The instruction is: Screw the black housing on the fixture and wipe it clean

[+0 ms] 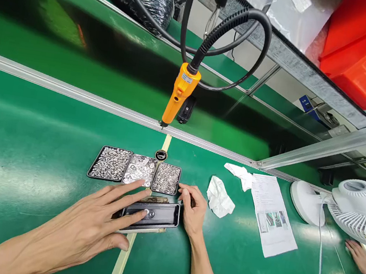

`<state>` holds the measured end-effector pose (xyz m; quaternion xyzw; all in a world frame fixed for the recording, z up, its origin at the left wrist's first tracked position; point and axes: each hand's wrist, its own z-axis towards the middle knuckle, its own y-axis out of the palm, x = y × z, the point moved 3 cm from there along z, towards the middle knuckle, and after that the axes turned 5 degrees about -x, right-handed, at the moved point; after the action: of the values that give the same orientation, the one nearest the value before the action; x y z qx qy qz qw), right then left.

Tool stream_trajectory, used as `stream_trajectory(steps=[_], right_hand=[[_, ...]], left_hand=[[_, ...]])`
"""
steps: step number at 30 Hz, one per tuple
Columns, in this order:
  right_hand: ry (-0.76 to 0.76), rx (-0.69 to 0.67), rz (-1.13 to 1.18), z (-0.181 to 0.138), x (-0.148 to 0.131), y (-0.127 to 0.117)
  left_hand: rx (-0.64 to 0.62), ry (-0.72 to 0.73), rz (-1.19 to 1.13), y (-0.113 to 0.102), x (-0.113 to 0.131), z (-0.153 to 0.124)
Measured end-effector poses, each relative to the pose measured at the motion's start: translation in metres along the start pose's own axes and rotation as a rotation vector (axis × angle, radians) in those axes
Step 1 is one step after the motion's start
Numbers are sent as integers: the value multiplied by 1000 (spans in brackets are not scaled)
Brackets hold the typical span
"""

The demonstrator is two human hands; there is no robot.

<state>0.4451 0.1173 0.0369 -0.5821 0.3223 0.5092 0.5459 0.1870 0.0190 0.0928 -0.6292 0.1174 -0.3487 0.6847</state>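
My left hand point(100, 219) is stretched out with its fingers apart over a black rectangular plastic housing point(167, 215). One fingertip reaches the housing's recess, beside a small pale ring point(146, 212) and a round boss. At the housing's right end, my right hand point(194, 208) has its fingers curled, thumb against forefinger; whatever they pinch is too small to make out. It is close to a black tray of small screws point(166, 178). Next to that stand a tray of washers point(139, 167) and a tray of larger screws point(111, 162).
An orange electric screwdriver point(181, 90) hangs above the trays on a black cable. Crumpled white tissue point(220, 197), a printed sheet point(274, 216) and a white fan point(359, 206) lie to the right. Another person's hand point(361, 258) rests at far right. A metal rail point(104, 106) runs behind.
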Motion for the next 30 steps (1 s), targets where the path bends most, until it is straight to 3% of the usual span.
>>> stream_trajectory(steps=[9,17,23,26,28,30], right_hand=[[9,-2,-5,0,1,0],[17,-6,-8,0,1,0],[11,-3,-20,0,1,1],[10,4,-22,-1,2,1],[13,2,-21,-1,4,1],[17,-2,-17,-1,5,1]], left_hand=[[-15,44,-68,2,3,13],[4,54,11,0,4,16],[6,42,-101,1,4,16],[130,-76,-249,-5,-11,9],[295,-249,-308,-11,-32,2],[353,-446,-214,-13,-56,-6]])
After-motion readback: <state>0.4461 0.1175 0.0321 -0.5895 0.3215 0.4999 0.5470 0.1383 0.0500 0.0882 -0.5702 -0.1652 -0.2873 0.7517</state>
